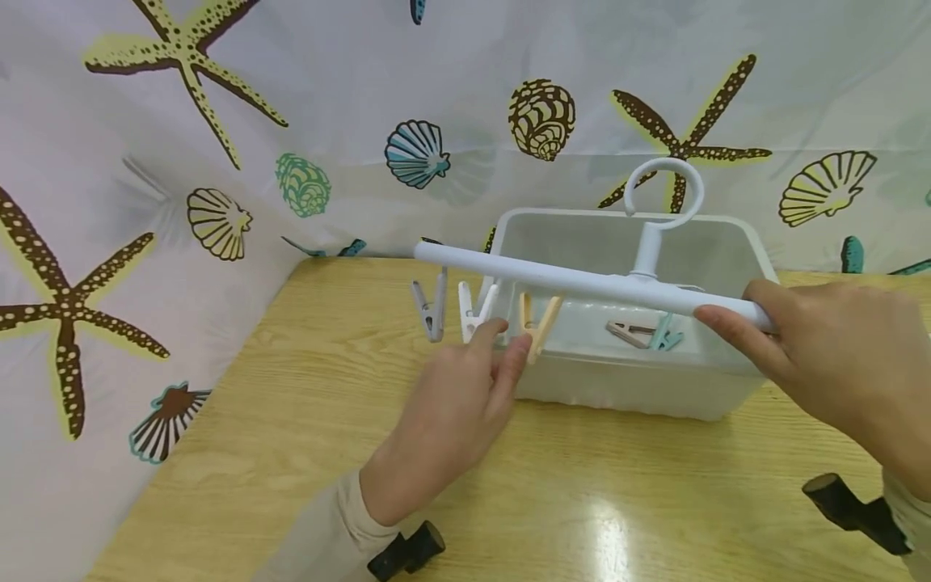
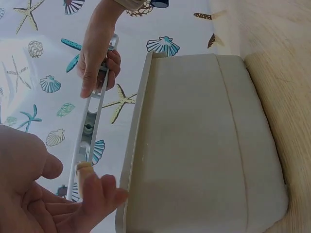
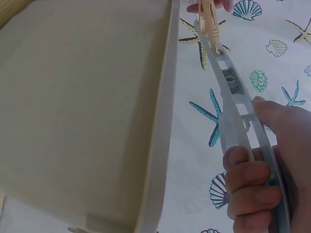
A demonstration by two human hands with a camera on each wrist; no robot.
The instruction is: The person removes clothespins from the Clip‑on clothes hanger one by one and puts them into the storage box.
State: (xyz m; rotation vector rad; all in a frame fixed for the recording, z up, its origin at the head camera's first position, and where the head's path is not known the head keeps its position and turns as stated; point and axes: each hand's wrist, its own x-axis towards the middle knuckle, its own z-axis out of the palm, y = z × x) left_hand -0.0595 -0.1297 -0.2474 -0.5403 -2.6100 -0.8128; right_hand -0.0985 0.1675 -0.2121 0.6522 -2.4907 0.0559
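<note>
A pale plastic clip hanger point(image 1: 567, 279) with a round hook is held up over a white tub. My right hand point(image 1: 844, 356) grips the right end of its bar. Below the bar's left part hang a grey clothespin point(image 1: 431, 307), a white clothespin point(image 1: 476, 311) and a peach clothespin point(image 1: 538, 323). My left hand point(image 1: 461, 396) is beside the peach clothespin, thumb and index finger apart near its lower end. In the left wrist view, this hand's fingers point(image 2: 99, 199) are spread around the clothespin's tip; whether they touch it I cannot tell.
The white tub point(image 1: 625, 388) stands on a wooden table point(image 1: 327, 388). Inside the tub lie a brownish clothespin point(image 1: 629, 333) and a teal clothespin point(image 1: 665, 333). A cloth point(image 1: 349, 65) printed with shells and starfish hangs behind and to the left.
</note>
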